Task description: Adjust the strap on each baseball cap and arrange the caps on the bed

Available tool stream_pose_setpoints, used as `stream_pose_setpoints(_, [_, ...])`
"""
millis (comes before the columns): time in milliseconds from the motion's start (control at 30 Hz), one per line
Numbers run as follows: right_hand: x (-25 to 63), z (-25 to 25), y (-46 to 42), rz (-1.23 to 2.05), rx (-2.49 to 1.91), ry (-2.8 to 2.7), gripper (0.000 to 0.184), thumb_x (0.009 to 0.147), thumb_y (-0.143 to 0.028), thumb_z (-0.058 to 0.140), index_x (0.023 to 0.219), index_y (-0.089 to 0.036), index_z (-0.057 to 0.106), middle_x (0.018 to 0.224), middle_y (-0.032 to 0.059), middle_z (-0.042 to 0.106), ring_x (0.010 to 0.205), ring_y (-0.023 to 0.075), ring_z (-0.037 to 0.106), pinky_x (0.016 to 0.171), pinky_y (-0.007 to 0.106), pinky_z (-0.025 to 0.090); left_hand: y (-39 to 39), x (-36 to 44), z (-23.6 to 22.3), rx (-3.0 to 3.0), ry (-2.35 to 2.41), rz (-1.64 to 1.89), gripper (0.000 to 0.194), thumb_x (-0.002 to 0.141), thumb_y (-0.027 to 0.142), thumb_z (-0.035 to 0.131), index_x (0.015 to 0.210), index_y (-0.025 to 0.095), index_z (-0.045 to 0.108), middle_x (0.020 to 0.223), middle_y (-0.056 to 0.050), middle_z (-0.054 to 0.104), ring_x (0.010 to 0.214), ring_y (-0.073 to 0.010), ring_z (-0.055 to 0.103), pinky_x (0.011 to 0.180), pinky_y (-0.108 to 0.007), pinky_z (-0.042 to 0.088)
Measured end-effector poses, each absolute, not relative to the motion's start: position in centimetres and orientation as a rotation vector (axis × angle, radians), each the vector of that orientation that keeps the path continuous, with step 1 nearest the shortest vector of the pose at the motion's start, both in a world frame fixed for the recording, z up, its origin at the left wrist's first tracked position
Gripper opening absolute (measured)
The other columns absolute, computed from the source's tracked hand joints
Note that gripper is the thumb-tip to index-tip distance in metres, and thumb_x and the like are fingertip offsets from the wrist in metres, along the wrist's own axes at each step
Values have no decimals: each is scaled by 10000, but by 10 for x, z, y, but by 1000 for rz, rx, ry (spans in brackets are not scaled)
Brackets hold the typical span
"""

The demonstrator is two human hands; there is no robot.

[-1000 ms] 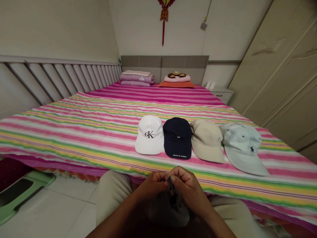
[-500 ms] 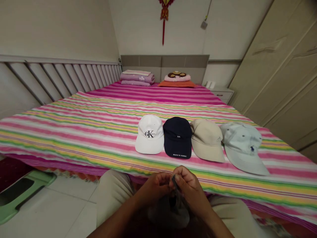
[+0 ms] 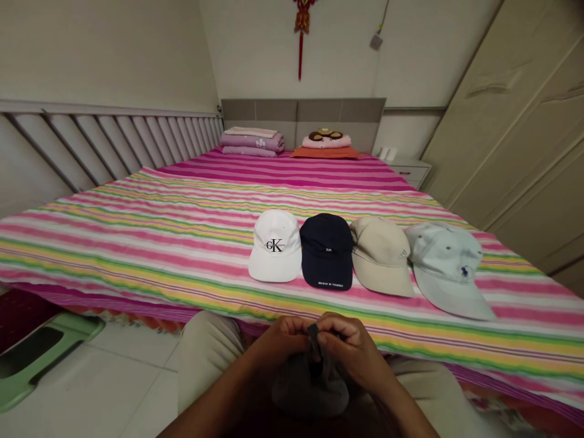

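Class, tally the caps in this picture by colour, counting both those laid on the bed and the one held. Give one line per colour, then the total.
White cap: 1
Navy cap: 1
Beige cap: 1
Pale blue cap: 1
Dark grey cap: 1
Total: 5

Along the near edge of the bed point(image 3: 182, 219), a white cap point(image 3: 276, 243), navy cap point(image 3: 326, 252), beige cap point(image 3: 381, 255) and pale blue cap point(image 3: 447, 264) sit on striped cloth point(image 3: 150, 237); folded purple bedding point(image 3: 250, 143) lies by the far left corner.
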State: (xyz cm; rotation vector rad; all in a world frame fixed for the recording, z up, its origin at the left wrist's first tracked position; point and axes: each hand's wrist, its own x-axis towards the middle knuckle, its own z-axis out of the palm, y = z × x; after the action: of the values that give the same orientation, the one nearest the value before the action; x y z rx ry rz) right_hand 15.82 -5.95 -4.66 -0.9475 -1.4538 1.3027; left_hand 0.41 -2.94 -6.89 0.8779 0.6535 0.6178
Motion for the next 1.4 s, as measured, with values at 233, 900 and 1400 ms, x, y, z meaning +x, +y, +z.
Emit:
stream_pose_setpoints(233, [156, -43, -61, 1444, -975, -1308, 279, 743, -430, 576, 683, -157, 579, 590, -1, 562, 489, 100, 459, 475, 222, 350, -28, 2, -68, 806, 496, 587, 120, 572, 169, 666, 662, 91, 653, 618, -57, 652, 564, -116, 569, 573, -214, 410])
stream_pose_setpoints(900, [152, -53, -61, 1639, -881, -799, 240, 605, -311, 725, 605, -141, 554, 396, -87, 393, 341, 14, 211, 357, 168, 99, -30, -2, -84, 793, 517, 587, 176, 573, 192, 729, 698, 103, 643, 643, -36, 656, 562, -99, 570, 560, -200, 396])
stream_pose_setpoints(1400, [154, -48, -59, 1501, -1089, -1051, 193, 592, -195, 648, 621, -168, 459, 502, -87, 370, 459, 52, 245, 430, 194, 169, -30, -1, -77, 722, 463, 632, 175, 580, 207, 729, 681, 88, 649, 588, -54, 665, 503, -112, 587, 523, -209, 437])
